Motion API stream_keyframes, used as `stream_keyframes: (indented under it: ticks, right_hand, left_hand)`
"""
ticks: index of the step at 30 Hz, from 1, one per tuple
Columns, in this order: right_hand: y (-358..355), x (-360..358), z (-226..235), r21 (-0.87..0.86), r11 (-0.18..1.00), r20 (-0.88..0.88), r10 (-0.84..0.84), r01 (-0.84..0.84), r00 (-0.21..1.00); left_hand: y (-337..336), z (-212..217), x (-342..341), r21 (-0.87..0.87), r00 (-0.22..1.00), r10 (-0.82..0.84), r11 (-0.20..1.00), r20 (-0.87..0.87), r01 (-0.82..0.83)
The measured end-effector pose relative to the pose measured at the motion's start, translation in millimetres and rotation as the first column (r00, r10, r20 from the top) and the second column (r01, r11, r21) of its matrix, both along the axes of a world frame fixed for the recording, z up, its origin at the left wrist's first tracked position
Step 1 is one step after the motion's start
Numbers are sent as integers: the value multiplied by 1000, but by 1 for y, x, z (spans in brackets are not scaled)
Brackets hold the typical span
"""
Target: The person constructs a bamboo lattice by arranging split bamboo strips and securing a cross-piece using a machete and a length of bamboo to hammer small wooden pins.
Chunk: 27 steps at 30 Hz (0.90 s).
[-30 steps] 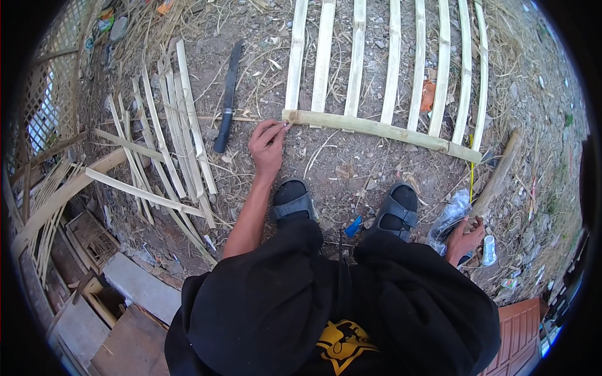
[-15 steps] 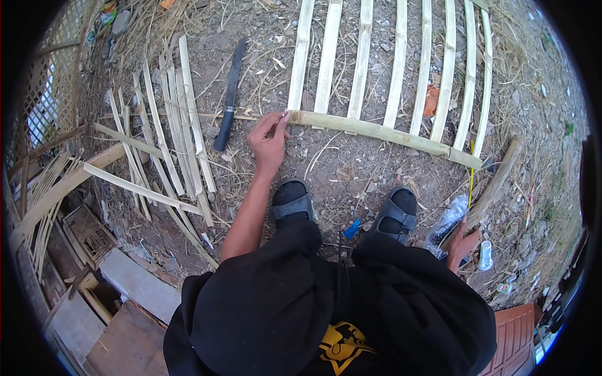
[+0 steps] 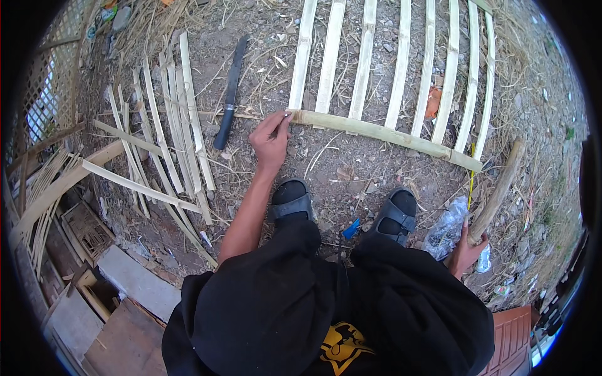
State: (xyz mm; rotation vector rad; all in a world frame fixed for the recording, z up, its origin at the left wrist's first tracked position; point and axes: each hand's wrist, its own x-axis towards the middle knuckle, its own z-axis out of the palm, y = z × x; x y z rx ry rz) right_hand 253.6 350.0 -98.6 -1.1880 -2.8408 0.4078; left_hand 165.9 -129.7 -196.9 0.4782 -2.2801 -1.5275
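Observation:
My left hand (image 3: pixel 271 139) is pinched closed at the left end of a bamboo crosspiece (image 3: pixel 376 131), holding something too small to make out. Several pale bamboo slats (image 3: pixel 362 69) run away from this crosspiece, side by side with gaps between them. At the lower right, my right hand (image 3: pixel 465 252) is closed round the near end of a thick wooden stick (image 3: pixel 498 191). Beside that hand lies a crumpled clear plastic bag (image 3: pixel 444 230) with dark contents. A thin yellow strip (image 3: pixel 471 182) shows by the crosspiece's right end.
A black-handled machete (image 3: pixel 232 91) lies left of the frame. Loose bamboo strips (image 3: pixel 166 135) are heaped farther left, near wooden boards (image 3: pixel 139 282). My sandalled feet (image 3: pixel 292 200) stand before the crosspiece. A blue scrap (image 3: pixel 352 228) lies between them, and a white container (image 3: pixel 483 258) beside my right hand.
My right hand has taken hold of the wooden stick's near end, and the stick has shifted slightly. The left hand stays pinched at the crosspiece's end.

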Motion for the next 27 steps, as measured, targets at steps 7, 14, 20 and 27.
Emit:
stream_keyframes:
  ticks: [7,14,20,27]
  right_hand:
    - [-25,-17,19,12,1000,-113,30,-29,993]
    - [-81,-39,48,-250,962,-223,53,-110,973]
    - [-113,-61,100,-405,896,-278,68,-181,958]
    - [-148,-113,187,-288,892,-285,266,-347,921]
  left_hand:
    - [-6,-11,2,-223,999,-31,975,-35,22]
    - [-7,-6,2,-263,997,-34,965,-63,16]
    - [-9,-1,-1,-212,992,-94,974,-86,74]
    - [-22,-18,-1,-253,975,-112,965,-192,61]
